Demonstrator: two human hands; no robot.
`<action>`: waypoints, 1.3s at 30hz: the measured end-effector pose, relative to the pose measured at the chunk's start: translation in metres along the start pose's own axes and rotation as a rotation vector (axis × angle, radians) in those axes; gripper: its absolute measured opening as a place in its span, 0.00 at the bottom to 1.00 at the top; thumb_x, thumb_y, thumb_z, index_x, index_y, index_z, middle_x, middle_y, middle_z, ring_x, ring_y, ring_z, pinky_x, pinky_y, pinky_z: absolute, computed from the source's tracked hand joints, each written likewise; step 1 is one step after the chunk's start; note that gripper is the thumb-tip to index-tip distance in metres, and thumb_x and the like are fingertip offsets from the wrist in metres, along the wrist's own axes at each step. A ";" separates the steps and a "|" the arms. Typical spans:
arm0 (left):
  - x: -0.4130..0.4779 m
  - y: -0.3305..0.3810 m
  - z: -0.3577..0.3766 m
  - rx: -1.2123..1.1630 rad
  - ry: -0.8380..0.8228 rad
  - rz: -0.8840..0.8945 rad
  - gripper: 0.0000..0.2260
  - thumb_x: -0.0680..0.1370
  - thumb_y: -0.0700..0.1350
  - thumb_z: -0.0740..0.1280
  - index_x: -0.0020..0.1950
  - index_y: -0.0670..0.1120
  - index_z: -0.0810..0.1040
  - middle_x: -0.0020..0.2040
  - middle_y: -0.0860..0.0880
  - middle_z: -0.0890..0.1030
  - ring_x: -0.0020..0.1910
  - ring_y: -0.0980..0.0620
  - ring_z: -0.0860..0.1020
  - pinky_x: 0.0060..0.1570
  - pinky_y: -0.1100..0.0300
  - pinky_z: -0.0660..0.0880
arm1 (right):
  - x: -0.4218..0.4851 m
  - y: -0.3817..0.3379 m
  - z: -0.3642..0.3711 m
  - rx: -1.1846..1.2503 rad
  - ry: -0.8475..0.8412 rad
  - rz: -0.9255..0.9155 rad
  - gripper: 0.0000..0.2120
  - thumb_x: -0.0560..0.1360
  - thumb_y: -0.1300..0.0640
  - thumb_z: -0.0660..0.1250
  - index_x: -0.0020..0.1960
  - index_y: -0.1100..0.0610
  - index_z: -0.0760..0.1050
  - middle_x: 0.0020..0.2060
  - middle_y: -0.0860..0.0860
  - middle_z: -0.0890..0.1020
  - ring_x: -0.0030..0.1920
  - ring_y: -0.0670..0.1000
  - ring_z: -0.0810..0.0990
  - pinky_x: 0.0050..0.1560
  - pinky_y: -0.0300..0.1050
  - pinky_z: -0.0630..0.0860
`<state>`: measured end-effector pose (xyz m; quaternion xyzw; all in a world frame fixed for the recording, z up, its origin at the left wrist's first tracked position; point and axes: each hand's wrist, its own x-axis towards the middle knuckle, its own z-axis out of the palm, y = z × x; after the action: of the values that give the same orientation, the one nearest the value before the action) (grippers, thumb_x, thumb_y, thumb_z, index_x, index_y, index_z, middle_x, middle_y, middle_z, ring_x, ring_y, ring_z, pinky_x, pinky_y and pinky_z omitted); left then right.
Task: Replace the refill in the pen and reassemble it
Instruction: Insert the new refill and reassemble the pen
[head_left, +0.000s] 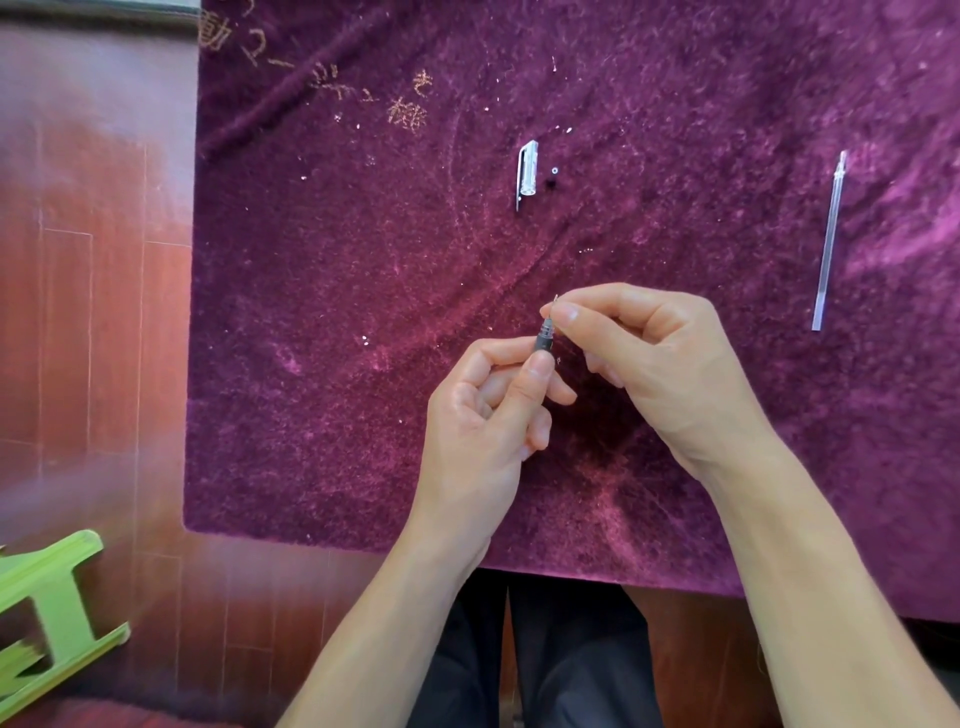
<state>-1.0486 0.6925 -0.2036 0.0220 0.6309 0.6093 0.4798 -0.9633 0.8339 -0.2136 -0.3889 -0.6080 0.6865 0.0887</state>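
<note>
My left hand grips the dark pen barrel upright, most of it hidden in my fist. My right hand pinches the tip end of the pen, where threaded rings and a fine point show just above the barrel. A clear pen cap with a clip lies on the purple cloth farther back. Two tiny parts, one pale and one dark, rest just right of the cap. A clear, empty-looking refill tube lies at the right.
The purple cloth covers the table, with gold embroidered characters near its back left. A red-brown wooden floor shows to the left, with a green stool at the lower left. My legs in dark trousers are below the table edge.
</note>
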 end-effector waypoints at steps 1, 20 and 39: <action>0.000 0.000 0.000 -0.001 0.002 0.000 0.05 0.83 0.47 0.67 0.56 0.49 0.81 0.40 0.49 0.85 0.29 0.56 0.73 0.30 0.68 0.71 | 0.000 -0.001 0.000 -0.005 -0.004 -0.002 0.06 0.82 0.56 0.73 0.50 0.50 0.89 0.35 0.38 0.85 0.32 0.37 0.77 0.37 0.27 0.73; 0.006 0.002 0.002 -0.015 0.036 0.016 0.04 0.83 0.45 0.67 0.55 0.49 0.81 0.40 0.50 0.85 0.28 0.57 0.72 0.29 0.68 0.71 | 0.086 -0.021 0.008 -0.704 0.333 -0.285 0.11 0.80 0.53 0.73 0.60 0.53 0.86 0.45 0.52 0.84 0.35 0.45 0.71 0.47 0.55 0.80; 0.012 0.002 0.007 0.006 0.024 0.014 0.04 0.82 0.46 0.67 0.55 0.48 0.81 0.40 0.50 0.84 0.29 0.57 0.73 0.28 0.67 0.70 | 0.030 -0.012 -0.002 0.152 0.222 0.031 0.05 0.76 0.59 0.76 0.51 0.53 0.88 0.44 0.51 0.91 0.35 0.42 0.84 0.38 0.30 0.75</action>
<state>-1.0514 0.7054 -0.2075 0.0206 0.6380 0.6112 0.4679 -0.9869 0.8567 -0.2154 -0.4638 -0.5347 0.6847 0.1739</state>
